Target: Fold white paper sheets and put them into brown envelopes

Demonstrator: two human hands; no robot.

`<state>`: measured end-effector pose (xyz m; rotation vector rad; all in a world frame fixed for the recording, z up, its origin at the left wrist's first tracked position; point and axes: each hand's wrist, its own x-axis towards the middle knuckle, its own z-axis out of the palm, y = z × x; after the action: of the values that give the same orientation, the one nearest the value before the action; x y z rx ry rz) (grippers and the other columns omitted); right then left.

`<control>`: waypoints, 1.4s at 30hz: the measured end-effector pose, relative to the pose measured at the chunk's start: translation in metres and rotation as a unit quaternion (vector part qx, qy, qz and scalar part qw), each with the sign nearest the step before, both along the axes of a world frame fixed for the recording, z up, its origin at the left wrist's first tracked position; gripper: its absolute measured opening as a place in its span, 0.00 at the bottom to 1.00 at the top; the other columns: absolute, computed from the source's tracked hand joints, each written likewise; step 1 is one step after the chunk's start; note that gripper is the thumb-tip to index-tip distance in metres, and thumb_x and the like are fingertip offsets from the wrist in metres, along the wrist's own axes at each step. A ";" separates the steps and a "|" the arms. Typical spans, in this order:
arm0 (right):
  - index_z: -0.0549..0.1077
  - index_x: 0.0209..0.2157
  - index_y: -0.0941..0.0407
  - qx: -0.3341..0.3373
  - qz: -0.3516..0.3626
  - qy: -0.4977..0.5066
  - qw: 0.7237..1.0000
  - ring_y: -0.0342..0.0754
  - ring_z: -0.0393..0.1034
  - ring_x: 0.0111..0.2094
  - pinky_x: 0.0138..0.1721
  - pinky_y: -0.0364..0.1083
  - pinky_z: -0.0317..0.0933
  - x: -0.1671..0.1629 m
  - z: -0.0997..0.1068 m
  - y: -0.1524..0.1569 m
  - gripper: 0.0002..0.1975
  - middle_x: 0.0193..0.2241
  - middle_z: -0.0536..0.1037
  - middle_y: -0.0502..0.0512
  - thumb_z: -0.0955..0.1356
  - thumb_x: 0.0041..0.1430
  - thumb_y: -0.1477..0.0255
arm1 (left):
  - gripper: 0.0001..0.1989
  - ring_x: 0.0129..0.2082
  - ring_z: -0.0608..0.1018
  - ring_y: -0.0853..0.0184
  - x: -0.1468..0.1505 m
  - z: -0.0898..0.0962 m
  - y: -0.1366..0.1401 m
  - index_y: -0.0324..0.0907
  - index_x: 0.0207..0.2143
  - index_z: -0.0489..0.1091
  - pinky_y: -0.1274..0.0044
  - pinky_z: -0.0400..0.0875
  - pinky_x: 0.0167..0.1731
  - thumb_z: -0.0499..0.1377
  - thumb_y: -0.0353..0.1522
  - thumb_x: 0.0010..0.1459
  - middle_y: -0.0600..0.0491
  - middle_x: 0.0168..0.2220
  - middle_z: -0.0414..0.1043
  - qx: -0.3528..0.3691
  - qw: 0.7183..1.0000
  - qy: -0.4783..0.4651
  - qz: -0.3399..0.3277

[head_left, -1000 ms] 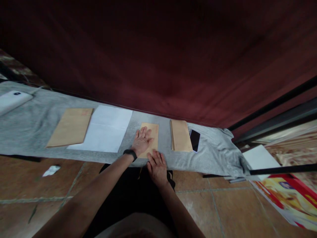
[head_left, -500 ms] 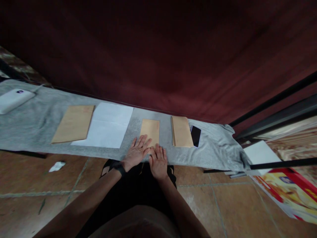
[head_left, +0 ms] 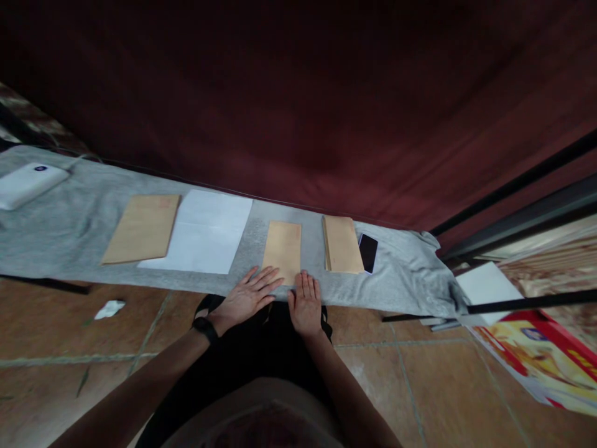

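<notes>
A brown paper envelope (head_left: 283, 246) lies flat on the grey cloth in front of me. My left hand (head_left: 245, 295), with a dark band at the wrist, is spread open, its fingertips on the envelope's lower left edge. Fingers stretched out, my right hand (head_left: 306, 305) rests palm down at the lower right corner of the same envelope. Neither hand grips anything. Farther right lies a stack of brown envelopes (head_left: 344, 246). On the left, a larger pile of brown envelopes (head_left: 142, 229) overlaps white sheets of paper (head_left: 209, 230).
The grey cloth (head_left: 396, 286) covers a narrow table. A phone (head_left: 368, 254) lies beside the right stack, and a white device with a cable (head_left: 30, 183) sits far left. A dark red curtain (head_left: 280, 124) hangs behind. A colourful box (head_left: 541, 354) stands at lower right.
My left hand has slid left and down, away from the envelope's middle. My right hand has shifted slightly right, so the hands are farther apart. The envelope stays in place.
</notes>
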<state>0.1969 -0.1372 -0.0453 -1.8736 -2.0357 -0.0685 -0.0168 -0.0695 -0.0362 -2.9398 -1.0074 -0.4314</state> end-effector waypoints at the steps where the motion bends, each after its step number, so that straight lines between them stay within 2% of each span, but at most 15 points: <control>1: 0.58 0.67 0.66 0.000 0.000 0.001 1.000 0.57 0.52 0.69 0.68 0.60 0.48 0.001 0.000 -0.002 0.28 0.68 0.59 0.69 0.59 0.73 0.65 | 0.26 0.71 0.55 0.63 0.000 0.000 0.000 0.53 0.69 0.54 0.62 0.44 0.70 0.49 0.41 0.71 0.54 0.71 0.52 0.001 1.000 0.001 0.000; 4: 0.58 0.67 0.67 -0.002 0.006 0.007 1.000 0.57 0.51 0.70 0.68 0.59 0.48 -0.001 0.002 -0.003 0.28 0.68 0.58 0.69 0.59 0.73 0.65 | 0.25 0.70 0.56 0.63 0.000 -0.001 0.000 0.53 0.68 0.56 0.62 0.44 0.69 0.49 0.41 0.71 0.54 0.71 0.53 0.001 1.000 0.002 0.001; 10: 0.63 0.65 0.61 -0.027 0.073 0.035 0.996 0.50 0.56 0.68 0.69 0.53 0.50 -0.017 0.007 0.011 0.24 0.66 0.65 0.60 0.58 0.74 0.65 | 0.25 0.70 0.57 0.62 -0.002 -0.008 0.003 0.53 0.68 0.56 0.61 0.45 0.69 0.49 0.42 0.71 0.52 0.70 0.54 -0.014 1.000 -0.001 -0.004; 14: 0.63 0.66 0.59 -0.038 0.061 0.042 0.997 0.50 0.57 0.67 0.68 0.54 0.50 -0.014 0.008 0.031 0.25 0.66 0.64 0.59 0.57 0.74 0.64 | 0.25 0.70 0.58 0.61 -0.003 -0.008 0.004 0.52 0.67 0.59 0.61 0.47 0.69 0.50 0.42 0.70 0.51 0.70 0.56 -0.010 1.000 -0.014 -0.008; 20: 0.57 0.68 0.60 -0.057 0.035 0.019 0.998 0.51 0.54 0.69 0.69 0.54 0.48 0.001 0.002 0.076 0.27 0.68 0.59 0.60 0.57 0.73 0.63 | 0.26 0.69 0.59 0.61 -0.002 -0.004 0.005 0.53 0.68 0.56 0.61 0.47 0.69 0.50 0.41 0.70 0.53 0.69 0.57 0.013 1.000 -0.009 -0.015; 30: 0.55 0.69 0.60 -0.075 -0.009 0.024 0.997 0.53 0.52 0.70 0.69 0.57 0.45 0.000 0.003 0.151 0.28 0.70 0.55 0.61 0.56 0.73 0.63 | 0.25 0.68 0.62 0.61 -0.004 -0.005 0.007 0.53 0.68 0.58 0.61 0.49 0.68 0.50 0.41 0.70 0.53 0.69 0.57 0.046 0.999 0.005 -0.014; 37: 0.55 0.69 0.64 -0.080 -0.043 0.031 0.995 0.56 0.49 0.70 0.69 0.58 0.43 -0.005 0.011 0.176 0.30 0.69 0.53 0.65 0.56 0.73 0.62 | 0.26 0.68 0.63 0.61 -0.005 -0.006 0.008 0.54 0.68 0.57 0.63 0.50 0.68 0.50 0.41 0.70 0.52 0.69 0.58 0.054 0.998 -0.001 -0.018; 42: 0.55 0.69 0.62 -0.079 -0.050 0.029 0.995 0.56 0.51 0.70 0.68 0.59 0.44 -0.006 0.012 0.175 0.29 0.69 0.56 0.65 0.56 0.73 0.62 | 0.26 0.68 0.63 0.60 -0.004 -0.006 0.009 0.54 0.68 0.57 0.62 0.52 0.67 0.50 0.41 0.69 0.53 0.70 0.57 0.065 0.998 0.006 -0.017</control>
<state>0.1906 0.0376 -0.0333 -2.0484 -1.9581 0.1218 -0.0212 -0.0605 -0.0424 -2.8449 -0.8919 -0.4607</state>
